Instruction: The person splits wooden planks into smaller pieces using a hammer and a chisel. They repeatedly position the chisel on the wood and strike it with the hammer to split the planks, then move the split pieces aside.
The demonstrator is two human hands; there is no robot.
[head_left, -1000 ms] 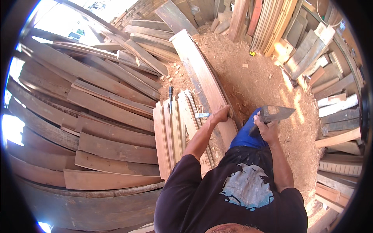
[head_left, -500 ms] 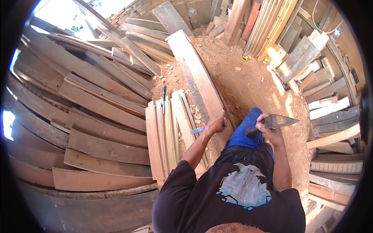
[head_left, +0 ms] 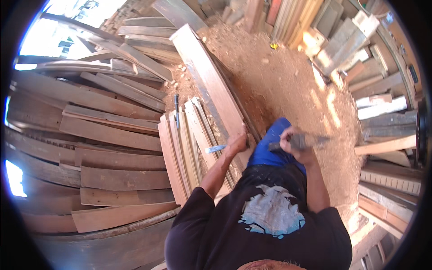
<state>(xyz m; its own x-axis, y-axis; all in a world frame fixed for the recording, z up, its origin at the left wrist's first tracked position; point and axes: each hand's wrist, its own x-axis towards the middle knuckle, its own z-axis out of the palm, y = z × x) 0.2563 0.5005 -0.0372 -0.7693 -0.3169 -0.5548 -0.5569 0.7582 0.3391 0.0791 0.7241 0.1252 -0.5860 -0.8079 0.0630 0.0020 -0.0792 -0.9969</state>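
Note:
My left hand (head_left: 237, 143) is closed near the close end of a long pale plank (head_left: 209, 78). From its left side sticks a flat blue-grey chisel blade (head_left: 216, 148); the handle is hidden in the fist. My right hand (head_left: 293, 143), raised over my blue-clad thigh, grips a dark wedge-shaped tool (head_left: 310, 141) that tapers to a point on the right. Its outline is blurred, so I cannot tell its exact kind. A dark-handled chisel (head_left: 177, 110) lies on several narrow moulded wooden strips (head_left: 173, 162) left of the plank.
Stacked dark boards (head_left: 117, 153) fill the left side. More timber (head_left: 387, 117) is piled on the right, and upright planks (head_left: 294, 20) lean at the back. A yellow tape measure (head_left: 273, 46) lies on the shaving-covered ground (head_left: 252, 67).
The whole view has shifted, so the surroundings sit further left and slightly higher. My right hand's tool has become blurred by motion. My left hand keeps its hold by the plank.

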